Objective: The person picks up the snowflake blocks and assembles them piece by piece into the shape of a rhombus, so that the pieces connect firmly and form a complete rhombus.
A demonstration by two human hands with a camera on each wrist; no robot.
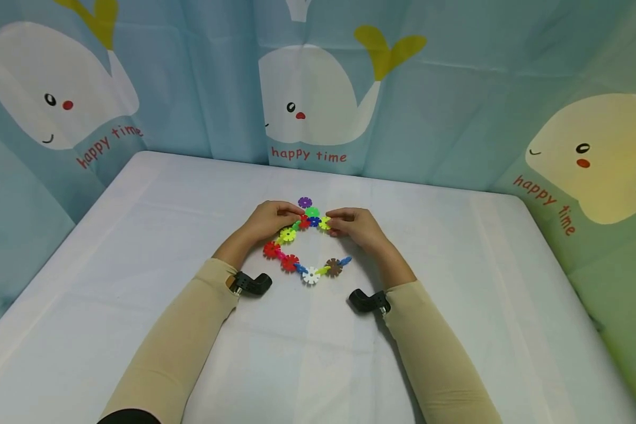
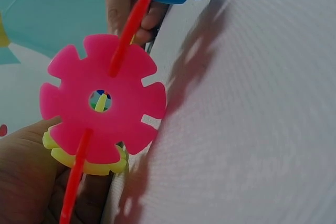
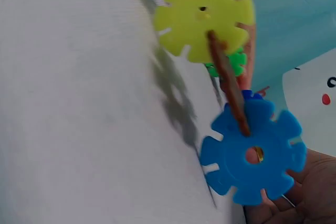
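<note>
A chain of slotted snowflake discs, joined edge to edge, curves between my hands in the head view, with a white disc (image 1: 311,276) and a brown disc (image 1: 334,267) in its near part. My left hand (image 1: 267,222) holds the chain's far part by a red disc (image 1: 304,223), its fingertips partly hidden. On the other side, my right hand (image 1: 361,228) pinches a yellow disc (image 1: 325,223) beside a dark blue disc (image 1: 314,222). A pink disc (image 2: 68,93) fills the left wrist view; a blue disc (image 3: 231,156) stands close in the right wrist view.
A green disc (image 1: 312,212) and a purple disc (image 1: 305,202) lie just beyond the fingertips. The white-covered table (image 1: 307,365) ends at a blue curtain (image 1: 456,129) printed with whales. Black wrist cameras, such as the right one (image 1: 367,301), sit above the table.
</note>
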